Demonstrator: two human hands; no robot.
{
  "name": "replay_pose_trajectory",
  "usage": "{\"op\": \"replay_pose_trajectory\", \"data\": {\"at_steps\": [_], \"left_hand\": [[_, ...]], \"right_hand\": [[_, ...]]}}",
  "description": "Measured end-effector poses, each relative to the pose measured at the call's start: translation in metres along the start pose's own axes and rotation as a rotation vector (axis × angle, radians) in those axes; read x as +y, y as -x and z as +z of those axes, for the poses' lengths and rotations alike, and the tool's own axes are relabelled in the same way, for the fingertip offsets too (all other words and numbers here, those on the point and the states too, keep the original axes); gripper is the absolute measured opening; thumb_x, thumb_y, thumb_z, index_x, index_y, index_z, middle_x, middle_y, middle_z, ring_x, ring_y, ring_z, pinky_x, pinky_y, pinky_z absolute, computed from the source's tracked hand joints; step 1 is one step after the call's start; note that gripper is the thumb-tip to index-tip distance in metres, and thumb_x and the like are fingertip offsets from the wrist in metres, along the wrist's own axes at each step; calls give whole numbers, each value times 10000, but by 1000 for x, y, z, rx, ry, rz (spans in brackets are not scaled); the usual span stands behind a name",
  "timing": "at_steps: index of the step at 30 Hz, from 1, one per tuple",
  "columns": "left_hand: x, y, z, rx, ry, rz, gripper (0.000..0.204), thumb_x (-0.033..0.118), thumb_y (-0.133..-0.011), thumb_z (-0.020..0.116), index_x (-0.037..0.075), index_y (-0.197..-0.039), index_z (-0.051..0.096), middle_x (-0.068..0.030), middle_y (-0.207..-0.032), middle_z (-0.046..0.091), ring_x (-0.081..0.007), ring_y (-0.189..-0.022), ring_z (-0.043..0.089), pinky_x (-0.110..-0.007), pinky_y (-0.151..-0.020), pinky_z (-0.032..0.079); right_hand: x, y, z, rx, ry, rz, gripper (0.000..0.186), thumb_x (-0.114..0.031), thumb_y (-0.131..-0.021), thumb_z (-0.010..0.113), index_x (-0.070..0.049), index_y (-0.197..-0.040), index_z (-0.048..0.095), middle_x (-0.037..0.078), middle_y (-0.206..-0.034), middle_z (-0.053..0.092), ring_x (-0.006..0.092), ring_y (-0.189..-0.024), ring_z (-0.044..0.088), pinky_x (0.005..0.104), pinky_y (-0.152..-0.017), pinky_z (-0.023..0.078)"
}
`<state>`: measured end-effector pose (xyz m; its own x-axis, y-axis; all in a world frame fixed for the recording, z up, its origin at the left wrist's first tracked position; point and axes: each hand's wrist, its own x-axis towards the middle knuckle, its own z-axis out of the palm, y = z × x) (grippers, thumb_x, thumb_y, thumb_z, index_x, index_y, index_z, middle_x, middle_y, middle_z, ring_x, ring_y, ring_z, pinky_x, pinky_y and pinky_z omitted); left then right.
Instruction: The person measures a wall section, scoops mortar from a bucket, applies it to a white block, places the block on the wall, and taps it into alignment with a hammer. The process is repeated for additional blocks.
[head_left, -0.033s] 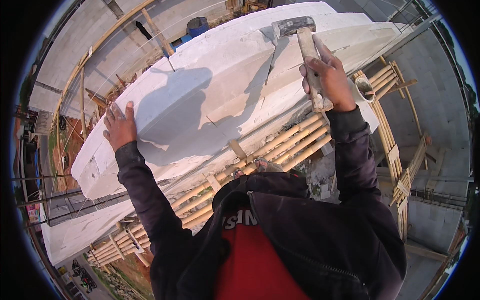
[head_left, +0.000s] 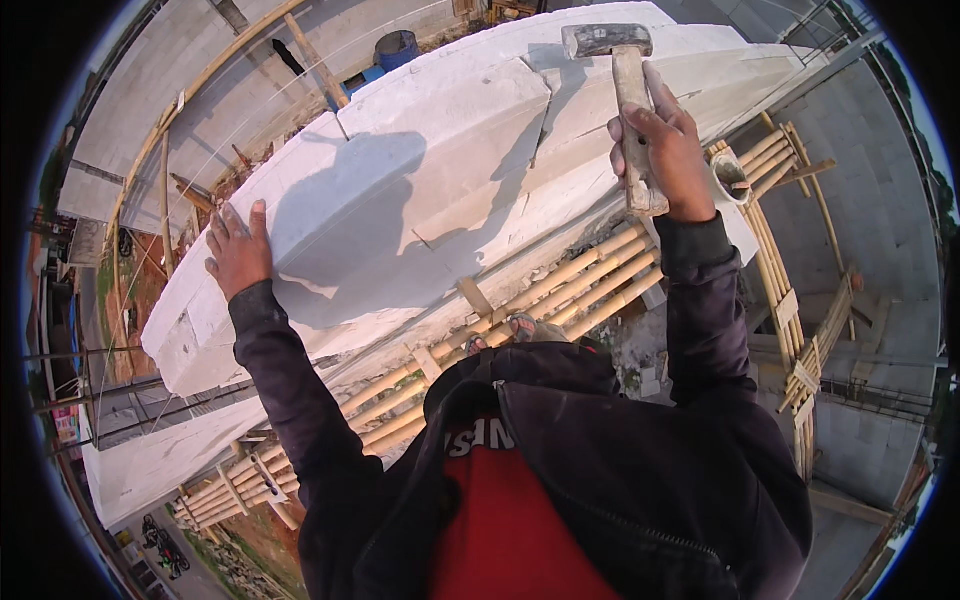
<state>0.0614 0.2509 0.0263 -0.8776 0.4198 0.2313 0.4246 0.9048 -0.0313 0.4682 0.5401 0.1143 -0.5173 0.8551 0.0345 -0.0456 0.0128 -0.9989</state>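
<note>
My right hand (head_left: 675, 160) grips the worn wooden handle of a mallet (head_left: 607, 40), with its fingers wrapped around it. The mallet's thick, dark head is dusted pale and is held above the top of a white block wall (head_left: 470, 115), near a joint between blocks. Further left, my left hand (head_left: 240, 248) lies flat on the wall's top with fingers spread, holding nothing. The shadow of my head and arm falls across the blocks.
Bamboo poles (head_left: 600, 285) form a platform along the wall's near side, under my feet (head_left: 522, 326). An open white pipe end (head_left: 731, 178) is right of my right hand. Beyond the wall is a blue drum (head_left: 396, 52). Motorcycles (head_left: 163, 548) stand far below at lower left.
My right hand has moved the mallet slightly right and away from the block joint, so its head has lifted off that spot. My left hand stays in about the same place.
</note>
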Motion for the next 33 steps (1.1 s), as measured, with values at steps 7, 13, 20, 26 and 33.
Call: {"op": "replay_pose_trajectory", "data": {"at_steps": [7, 13, 20, 26, 33], "left_hand": [[1, -7, 2, 7, -41, -11, 827, 740, -958, 262, 169, -1554, 329, -134, -1608, 302, -336, -1486, 261, -600, -1152, 236], [4, -12, 3, 27, 0, 11, 833, 744, -954, 273, 165, -1550, 336, -134, -1607, 303, -335, -1485, 264, -609, -1153, 229], [-1, -12, 3, 21, -6, -7, 843, 743, -954, 270, 150, -1549, 335, -138, -1609, 297, -337, -1487, 260, -600, -1163, 215], [-1, -14, 5, 28, -9, -1, 840, 741, -954, 278, 150, -1550, 333, -138, -1610, 294, -343, -1484, 264, -597, -1166, 213], [7, -12, 2, 26, 8, 10, 824, 729, -960, 290, 152, -1547, 338, -138, -1610, 295, -353, -1483, 264, -593, -1165, 218]], "right_hand": [[8, -16, 1, -273, 124, 133, 713, -58, -928, 475, -6, -1569, 167, 109, -739, 588, 185, -480, 573, 312, -442, 479], [13, -23, 12, 95, 95, -198, 677, -86, -942, 464, -65, -1577, 229, 81, -732, 574, 162, -497, 569, 302, -450, 477], [-3, -30, 4, -130, 49, -7, 674, -90, -949, 483, -69, -1576, 235, 74, -725, 576, 157, -479, 559, 308, -435, 480], [14, -39, 10, -259, 186, 4, 671, -90, -944, 485, -78, -1573, 252, 87, -717, 579, 173, -473, 565, 309, -429, 482], [16, -39, 17, -109, 71, -67, 669, -107, -957, 488, -90, -1579, 241, 83, -747, 584, 169, -494, 575, 300, -432, 461]]}}
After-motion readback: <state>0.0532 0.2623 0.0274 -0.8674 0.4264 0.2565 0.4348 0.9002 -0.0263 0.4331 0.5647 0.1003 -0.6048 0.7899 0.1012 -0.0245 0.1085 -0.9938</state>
